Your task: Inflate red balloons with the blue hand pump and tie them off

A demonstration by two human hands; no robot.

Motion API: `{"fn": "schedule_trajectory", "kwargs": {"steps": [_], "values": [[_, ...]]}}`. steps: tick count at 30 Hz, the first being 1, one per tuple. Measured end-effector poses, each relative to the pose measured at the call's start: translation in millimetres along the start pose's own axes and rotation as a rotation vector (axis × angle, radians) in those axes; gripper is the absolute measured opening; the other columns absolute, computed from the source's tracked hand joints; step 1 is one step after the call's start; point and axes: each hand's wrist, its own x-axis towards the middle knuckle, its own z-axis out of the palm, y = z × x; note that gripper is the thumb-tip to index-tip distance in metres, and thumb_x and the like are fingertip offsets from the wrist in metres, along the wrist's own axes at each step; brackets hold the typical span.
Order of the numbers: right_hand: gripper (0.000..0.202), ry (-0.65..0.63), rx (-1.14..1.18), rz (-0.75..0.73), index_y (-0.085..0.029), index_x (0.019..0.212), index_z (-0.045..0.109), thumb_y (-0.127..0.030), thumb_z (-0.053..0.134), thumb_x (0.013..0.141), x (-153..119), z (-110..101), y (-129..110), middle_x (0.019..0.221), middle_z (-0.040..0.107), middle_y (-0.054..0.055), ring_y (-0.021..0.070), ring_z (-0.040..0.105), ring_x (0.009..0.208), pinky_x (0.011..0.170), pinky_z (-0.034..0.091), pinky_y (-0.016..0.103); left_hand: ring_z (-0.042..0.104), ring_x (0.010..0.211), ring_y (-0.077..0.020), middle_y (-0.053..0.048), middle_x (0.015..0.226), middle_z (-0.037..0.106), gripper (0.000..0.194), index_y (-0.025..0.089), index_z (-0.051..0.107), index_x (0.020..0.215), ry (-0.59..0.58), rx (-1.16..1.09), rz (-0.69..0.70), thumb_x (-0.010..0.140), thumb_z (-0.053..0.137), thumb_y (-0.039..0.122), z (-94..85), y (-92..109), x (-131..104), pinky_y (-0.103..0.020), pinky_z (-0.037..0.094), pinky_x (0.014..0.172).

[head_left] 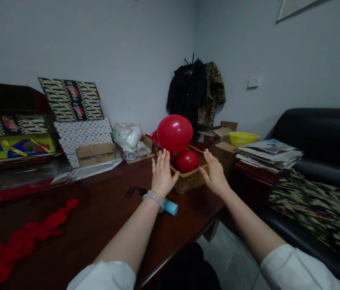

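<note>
A brown wicker basket stands on the dark wooden table with two red balloons at it. The larger balloon sits higher and further back; the smaller balloon rests inside the basket. My left hand, with bracelets at the wrist, is at the basket's left side, fingers stretched out. On the right side my right hand is likewise open, its thumb by the rim. Neither hand grips anything; whether they touch the basket I cannot tell. A light-blue cylinder lies beside my left wrist, partly hidden.
Crumpled red cloth lies on the table's left. Patterned boxes and a plastic bag line the wall. Right of the basket are cardboard boxes, a yellow bowl, stacked papers and a black sofa.
</note>
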Motion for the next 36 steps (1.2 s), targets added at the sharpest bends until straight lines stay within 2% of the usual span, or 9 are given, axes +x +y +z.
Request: {"fn": "schedule_trajectory", "kwargs": {"steps": [12,16,23,30,36], "values": [[0.055,-0.057,0.081,-0.033,-0.022,0.147,0.025,-0.037,0.042,0.096,-32,20,-35,0.152,0.030,0.012,0.0248,0.028,0.140,0.111,0.024,0.051,0.011,0.144,-0.0275,-0.018,0.154,0.024,0.086,0.013,0.012,0.148,-0.041,0.054,0.027,0.079,0.061,0.025,-15.9,-9,-25,-0.054,0.010,0.115],[0.053,-0.082,0.106,-0.051,-0.022,0.146,0.027,-0.033,0.041,0.097,-41,32,-52,0.151,0.033,0.012,0.0244,0.029,0.140,0.112,0.024,0.052,0.011,0.144,-0.0277,-0.017,0.154,0.023,0.086,0.014,0.012,0.149,-0.079,0.032,0.035,0.078,0.061,0.023,-17.2,-7,-41,-0.054,0.011,0.115],[0.053,-0.108,0.165,-0.112,-0.021,0.147,0.025,-0.025,0.040,0.096,-60,57,-85,0.152,0.032,0.011,0.0234,0.029,0.139,0.112,0.027,0.050,0.010,0.144,-0.0253,-0.016,0.155,0.022,0.084,0.013,0.014,0.148,-0.133,0.011,-0.032,0.078,0.059,0.021,-22.8,-7,-78,-0.051,0.012,0.116],[0.056,-0.155,0.222,-0.150,-0.021,0.148,0.023,-0.022,0.041,0.095,-80,67,-116,0.152,0.030,0.012,0.0247,0.029,0.140,0.111,0.030,0.052,0.009,0.144,-0.0255,-0.016,0.155,0.022,0.082,0.013,0.014,0.149,-0.145,0.009,-0.080,0.080,0.057,0.022,-42.0,-15,-113,-0.052,0.013,0.115],[0.055,-0.223,0.288,-0.205,-0.021,0.146,0.028,-0.011,0.035,0.092,-97,76,-156,0.151,0.034,0.012,0.0237,0.030,0.139,0.110,0.032,0.052,0.015,0.143,-0.0269,-0.016,0.153,0.027,0.075,0.011,0.021,0.147,-0.129,0.027,-0.151,0.079,0.054,0.015,-65.6,-24,-147,-0.054,0.016,0.114]]}}
